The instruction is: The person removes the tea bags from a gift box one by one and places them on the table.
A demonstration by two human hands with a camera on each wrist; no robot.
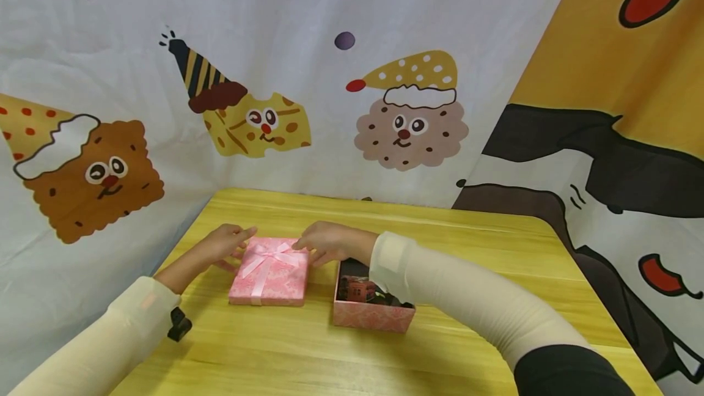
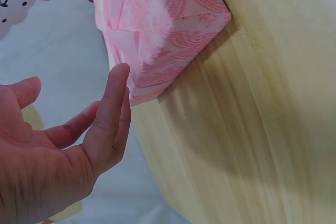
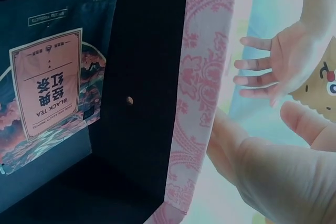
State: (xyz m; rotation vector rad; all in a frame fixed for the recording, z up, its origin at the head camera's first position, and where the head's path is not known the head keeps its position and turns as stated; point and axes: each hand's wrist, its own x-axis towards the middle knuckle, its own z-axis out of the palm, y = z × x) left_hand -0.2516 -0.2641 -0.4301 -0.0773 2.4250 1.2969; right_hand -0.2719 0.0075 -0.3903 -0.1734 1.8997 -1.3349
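A pink patterned box lid with a pink ribbon bow lies on the table. My left hand is at its left side, fingers spread and slightly bent; in the left wrist view a fingertip reaches the lid's edge, and contact is unclear. Beside the lid's far right corner is my right hand, fingers loosely extended, holding nothing. Under my right forearm stands the open pink box, black inside. The right wrist view shows a dark tea packet in it, labelled black tea; my right sleeve hides part of the box.
The yellow wood-grain table carries the lid and box. Behind it hangs a white cloth printed with cartoon snacks in party hats. A small black clip is attached at my left sleeve.
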